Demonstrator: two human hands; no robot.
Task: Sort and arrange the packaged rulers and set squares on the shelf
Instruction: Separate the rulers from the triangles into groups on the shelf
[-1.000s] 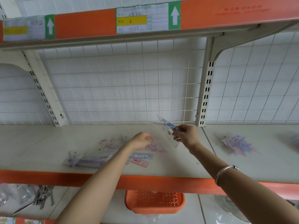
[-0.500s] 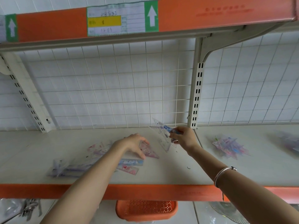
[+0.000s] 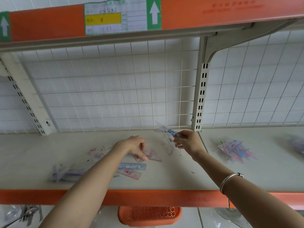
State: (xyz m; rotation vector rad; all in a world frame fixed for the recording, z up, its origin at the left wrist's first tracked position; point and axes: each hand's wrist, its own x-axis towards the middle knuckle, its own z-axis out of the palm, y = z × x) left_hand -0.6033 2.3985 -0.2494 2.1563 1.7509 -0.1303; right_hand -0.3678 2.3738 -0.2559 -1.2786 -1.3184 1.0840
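Right hand (image 3: 187,142), raised just above the shelf (image 3: 164,181) near the back, pinches a small fan of clear packaged set squares (image 3: 167,136) between thumb and fingers. The held packets tilt up and to the left, clear of the surface. A bracelet (image 3: 230,180) sits on that wrist.

Left hand (image 3: 134,145) is lowered onto a flat set-square packet (image 3: 150,156) lying on the shelf, fingers curled and thumb tip on the film. Motion blur makes it impossible to tell whether the packet is pinched or only pressed.

Just in front of the left hand lie a blue ruler (image 3: 132,166) and a pink ruler (image 3: 130,173), side by side and loosely overlapping. A blurred left pile (image 3: 69,173) of further packets lies beyond the forearm. A sorted-looking right pile (image 3: 235,150) rests in the next bay, past the upright (image 3: 200,96). A wire grid (image 3: 115,88) forms the back wall, a price label (image 3: 115,17) is fixed to the upper shelf edge, and an orange basket (image 3: 149,216) stands below.

Step in hand, as judged: gathering loose set squares into one bundle, with rulers left apart. The next move would call for lifting the thin, slippery flat packet by an edge, passing it to the right hand's bundle with corners aligned, and taking care that the held fan does not slide apart.
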